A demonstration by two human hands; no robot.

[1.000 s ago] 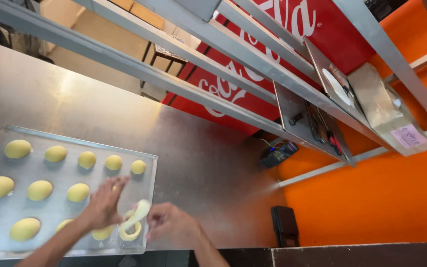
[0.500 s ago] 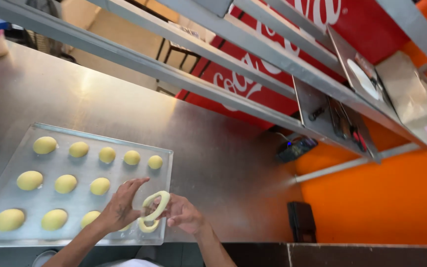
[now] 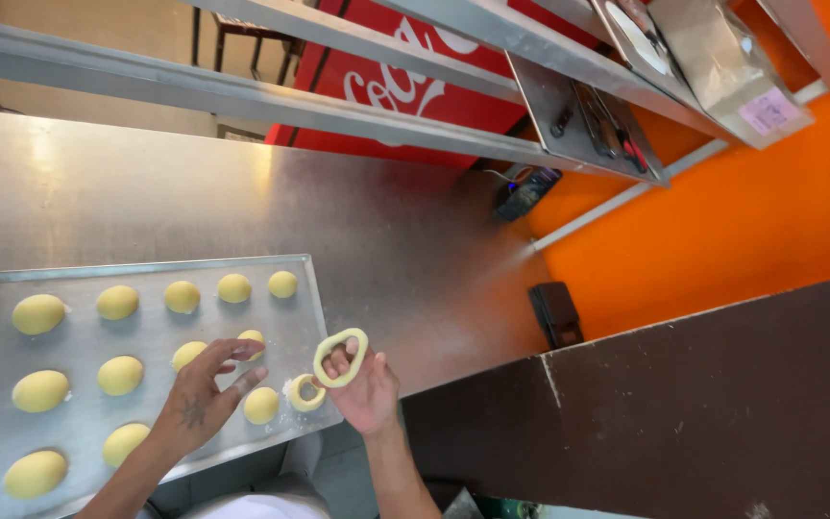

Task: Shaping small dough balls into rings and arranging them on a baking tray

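Grip of the right hand [image 3: 369, 389]: the fingers pinch a pale yellow ring of soft dough [image 3: 340, 357] and hold it up in the air, just past the near right corner of the tray.

Grip of the left hand [image 3: 206, 389]: the fingers are spread and hold nothing. The hand hangs over the tray, close to a dough ball.

Where the ring is: it is off the tray, up in the right hand. It looks pulled a bit long, not round.

Tray: a flat silver metal baking tray [image 3: 146, 268] sits on the shiny steel surface [image 3: 396, 240]. Its near edge is close to the edge of the surface.

On the tray: rows of round yellow dough balls [image 3: 119, 302], set apart from each other. A second small dough ring [image 3: 305, 392] lies at the near right corner with white flour dust around it.

What could go wrong, ring: soft dough can stretch or tear if the pinch is too hard. It may sag out of shape while it hangs.

What could go wrong, drop: the ring is past the tray edge, so a slip could send it to the floor.

What could go wrong, left hand: the spread fingers could squash the yellow ball [image 3: 260, 405] near them.

What could go wrong, room: the corner is tight, so the two rings could touch and stick.
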